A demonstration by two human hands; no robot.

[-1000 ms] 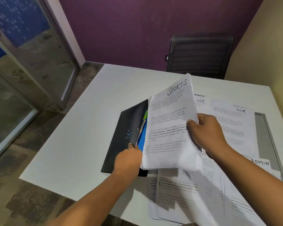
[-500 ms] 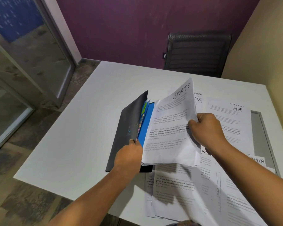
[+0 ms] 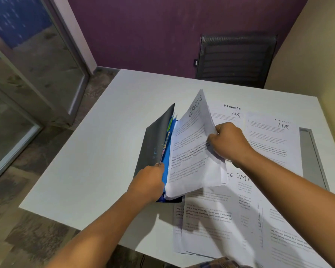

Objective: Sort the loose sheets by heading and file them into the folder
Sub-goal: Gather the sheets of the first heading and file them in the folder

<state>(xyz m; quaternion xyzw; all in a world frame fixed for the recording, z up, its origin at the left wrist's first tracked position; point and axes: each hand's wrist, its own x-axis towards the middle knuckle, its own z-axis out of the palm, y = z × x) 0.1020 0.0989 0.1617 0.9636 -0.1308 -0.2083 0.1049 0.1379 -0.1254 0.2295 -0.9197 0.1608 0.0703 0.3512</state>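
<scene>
Fingers of the left hand (image 3: 148, 183) are curling around the near edge of the dark folder (image 3: 156, 136), gripping its front cover and holding it raised almost upright above the white table (image 3: 97, 155). The right hand (image 3: 228, 143) is gripping the SPORTS sheets (image 3: 191, 153), a thin stack with that word handwritten at the top, its fingers closing on the stack's right edge. The stack is tilting up on that side, while its left edge is sitting inside the open folder, resting against a blue divider (image 3: 167, 161); a green tab is showing just behind the divider near the top of the folder. The folder's lower corner is lying on the table beneath the stack. More loose sheets are lying flat to the right: one headed FINANCE and HR (image 3: 231, 113) is partly hiding behind the lifted stack, and another HR sheet (image 3: 269, 144) is lying beside it, past the right wrist. Overlapping printed sheets (image 3: 211, 221) are spreading over the near right part of the table, under the right forearm. A black mesh chair (image 3: 237, 59) is standing at the table's far side, against a purple wall.
</scene>
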